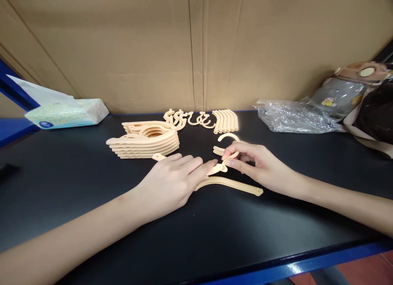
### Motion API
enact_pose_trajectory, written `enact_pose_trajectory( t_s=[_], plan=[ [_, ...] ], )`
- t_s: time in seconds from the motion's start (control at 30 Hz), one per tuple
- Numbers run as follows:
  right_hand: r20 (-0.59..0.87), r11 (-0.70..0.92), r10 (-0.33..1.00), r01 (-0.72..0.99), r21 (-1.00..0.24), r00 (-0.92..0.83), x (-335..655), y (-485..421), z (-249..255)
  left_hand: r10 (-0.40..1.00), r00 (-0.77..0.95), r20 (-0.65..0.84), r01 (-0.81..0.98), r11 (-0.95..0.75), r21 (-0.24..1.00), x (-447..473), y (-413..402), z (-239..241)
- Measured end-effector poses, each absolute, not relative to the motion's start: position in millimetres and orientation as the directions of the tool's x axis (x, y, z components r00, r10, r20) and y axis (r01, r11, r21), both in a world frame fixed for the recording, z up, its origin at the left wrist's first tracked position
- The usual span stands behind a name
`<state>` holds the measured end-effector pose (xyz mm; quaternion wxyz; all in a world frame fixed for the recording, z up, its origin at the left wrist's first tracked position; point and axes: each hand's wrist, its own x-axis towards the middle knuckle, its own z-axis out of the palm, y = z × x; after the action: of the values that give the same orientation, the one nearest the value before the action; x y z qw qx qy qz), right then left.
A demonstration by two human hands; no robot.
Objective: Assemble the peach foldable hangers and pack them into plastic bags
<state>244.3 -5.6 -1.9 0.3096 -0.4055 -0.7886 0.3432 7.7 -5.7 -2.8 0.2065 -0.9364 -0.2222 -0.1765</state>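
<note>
My left hand point(176, 180) is closed over a cream plastic hanger arm point(215, 169), whose other end pokes out behind the knuckles. A small cream hook point(232, 155) is pinched between the thumb and fingers of my right hand point(253, 160). The hook's base meets the arm's tip near my left fingertips; whether they are joined I cannot tell. Just in front, a second hanger arm point(230, 183) reaches out from beneath my left hand. Behind my right hand lie another hook point(229, 136) and a partly covered piece point(217, 150).
A stack of folded hangers point(144, 148) sits left of centre on the black table point(215, 240). Farther back are several loose hooks point(195, 119) and a row of arms point(225, 120). Tissues point(70, 113) stand left; a clear plastic bag point(294, 117) and bottle point(340, 97) stand right.
</note>
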Motion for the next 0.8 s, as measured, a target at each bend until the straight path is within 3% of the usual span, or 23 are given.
enact_pose_trajectory(
  t_s=[0.27,0.43,0.57,0.67,0.8],
  plan=[
    [0.253,0.572,0.75,0.408,-0.711,-0.611,242,-13,4,0.54,0.73,0.42,0.599,-0.801,-0.011,10,-14,0],
    [0.282,0.645,0.701,0.413,-0.643,-0.656,245,-14,1,0.795,0.559,0.236,0.631,-0.592,0.502,10,-16,9],
    [0.322,0.765,0.632,0.5,-0.405,-0.705,245,-14,1,0.838,0.544,0.049,0.46,-0.347,0.817,13,-12,14],
    [0.32,0.807,0.591,0.54,-0.241,-0.741,245,-14,0,0.851,0.517,-0.093,0.389,-0.137,0.911,13,-11,16],
    [0.324,0.826,0.561,0.543,-0.152,-0.762,245,-15,0,0.837,0.491,-0.24,0.34,0.069,0.938,11,-9,19]
  ],
)
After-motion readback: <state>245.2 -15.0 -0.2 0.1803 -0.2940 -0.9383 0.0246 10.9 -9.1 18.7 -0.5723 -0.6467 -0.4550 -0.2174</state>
